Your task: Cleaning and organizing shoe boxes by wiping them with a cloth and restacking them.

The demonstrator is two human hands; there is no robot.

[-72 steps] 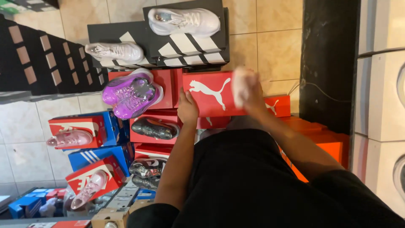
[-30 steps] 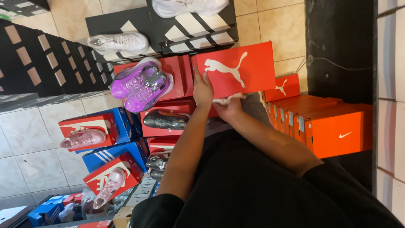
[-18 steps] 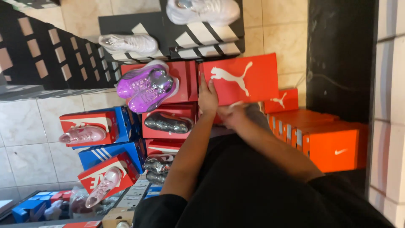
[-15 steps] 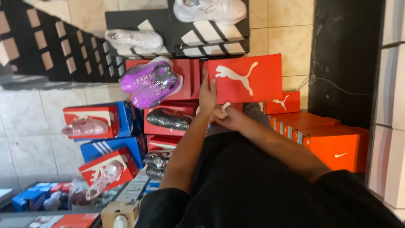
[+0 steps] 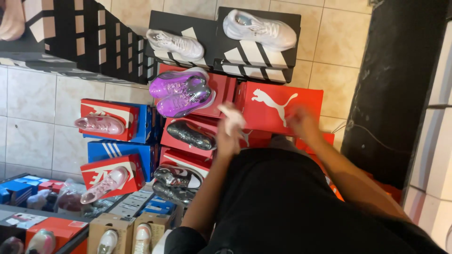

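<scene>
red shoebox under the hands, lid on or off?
Lid on: the red shoebox shows its unbroken printed top, nothing inside visible. The left hand holds something white above it; the right hand is blurred.

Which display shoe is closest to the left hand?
The dark glossy shoe on the red box just left of the left hand. The purple pair sits higher; the white and pink shoes are farther off.

Beige tiled floor (image 5: pixel 339 42), stacked shoe boxes (image 5: pixel 278 106) directly on it (red, blue, black), shoes (image 5: pixel 181 91) displayed on top.

Red shoebox (image 5: pixel 282 106) (white logo), purple sneakers (image 5: pixel 181 91) — black-white striped boxes (image 5: pixel 254 51)
</scene>
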